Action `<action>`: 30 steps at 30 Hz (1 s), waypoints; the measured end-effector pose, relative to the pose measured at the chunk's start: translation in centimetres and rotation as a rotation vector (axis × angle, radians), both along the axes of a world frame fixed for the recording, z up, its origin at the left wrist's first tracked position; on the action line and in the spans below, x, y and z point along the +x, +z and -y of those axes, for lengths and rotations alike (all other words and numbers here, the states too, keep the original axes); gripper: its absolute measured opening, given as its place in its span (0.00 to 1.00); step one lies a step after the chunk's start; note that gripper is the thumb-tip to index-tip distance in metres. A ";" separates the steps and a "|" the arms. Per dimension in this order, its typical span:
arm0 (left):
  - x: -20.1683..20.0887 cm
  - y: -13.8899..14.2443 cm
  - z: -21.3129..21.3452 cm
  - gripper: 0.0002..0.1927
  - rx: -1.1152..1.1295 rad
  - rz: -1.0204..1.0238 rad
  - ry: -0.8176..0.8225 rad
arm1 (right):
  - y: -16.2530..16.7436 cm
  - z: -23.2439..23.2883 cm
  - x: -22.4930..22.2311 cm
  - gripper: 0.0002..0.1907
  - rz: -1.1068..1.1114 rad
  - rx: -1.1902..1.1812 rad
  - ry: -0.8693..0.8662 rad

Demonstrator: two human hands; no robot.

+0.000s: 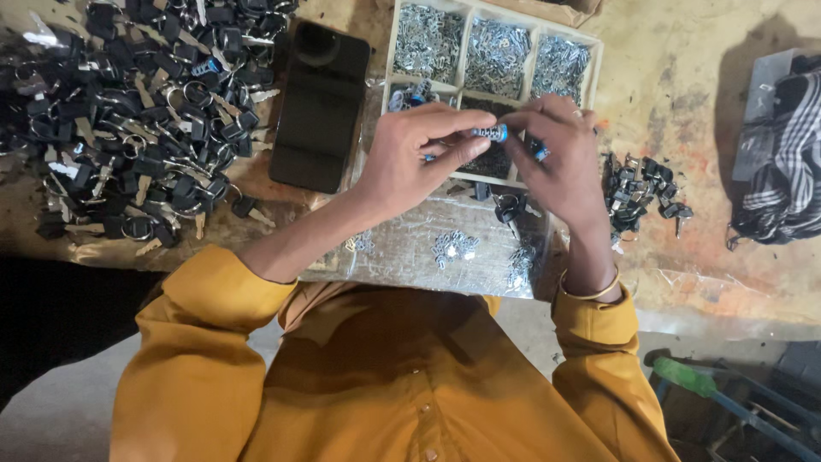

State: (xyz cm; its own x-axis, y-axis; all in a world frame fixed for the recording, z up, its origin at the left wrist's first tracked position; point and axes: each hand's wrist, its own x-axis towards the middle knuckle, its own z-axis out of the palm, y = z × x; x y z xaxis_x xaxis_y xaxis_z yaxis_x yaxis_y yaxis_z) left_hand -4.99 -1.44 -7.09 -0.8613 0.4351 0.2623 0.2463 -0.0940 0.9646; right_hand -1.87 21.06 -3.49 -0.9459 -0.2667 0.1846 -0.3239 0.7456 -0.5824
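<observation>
My left hand (410, 158) and my right hand (556, 154) meet above a compartmented tray (389, 51). Between their fingertips sits a small blue and silver lock cylinder (490, 133); both hands pinch it. A second small blue piece (540, 153) shows under my right fingers. The tray's compartments hold several small silvery metal parts (496, 56). Both arms wear mustard-yellow sleeves, and a thin bangle is on my right wrist.
A big heap of black-headed keys on rings (128, 111) covers the left of the worktop. A black phone (321, 103) lies beside the tray. A smaller pile of keys (637, 192) is at right, a checked cloth (782, 171) farther right. Loose metal bits lie on clear plastic (453, 248).
</observation>
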 end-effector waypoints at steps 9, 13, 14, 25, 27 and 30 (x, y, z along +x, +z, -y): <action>0.1 -0.5 -0.2 0.12 -0.167 -0.050 0.057 | -0.3 0.4 0.6 0.05 0.087 -0.522 -0.063; 0.2 -0.9 -0.5 0.14 -0.119 -0.027 0.094 | -0.2 0.6 0.7 0.07 0.107 -0.445 -0.006; 0.2 -1.0 -0.4 0.14 -0.109 -0.026 0.097 | -0.1 0.7 0.7 0.07 0.096 -0.420 -0.001; 0.3 -1.5 -0.2 0.13 -0.079 -0.010 0.109 | 1.0 2.4 1.0 0.08 -0.175 -0.066 -0.003; 0.2 -1.5 -0.2 0.12 -0.070 -0.012 0.105 | 1.1 2.4 1.0 0.08 -0.144 -0.083 -0.014; 0.2 -1.6 -0.1 0.12 -0.074 -0.036 0.089 | 1.0 2.4 1.0 0.08 -0.163 -0.037 0.005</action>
State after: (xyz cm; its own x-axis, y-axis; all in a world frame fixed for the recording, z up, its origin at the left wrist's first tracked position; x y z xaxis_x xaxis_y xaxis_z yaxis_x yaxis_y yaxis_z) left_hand -4.80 -1.35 -8.70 -0.8879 0.3768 0.2640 0.2853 0.0007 0.9584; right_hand -0.84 18.63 -2.54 -0.9015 -0.2614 0.3450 -0.4197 0.7231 -0.5486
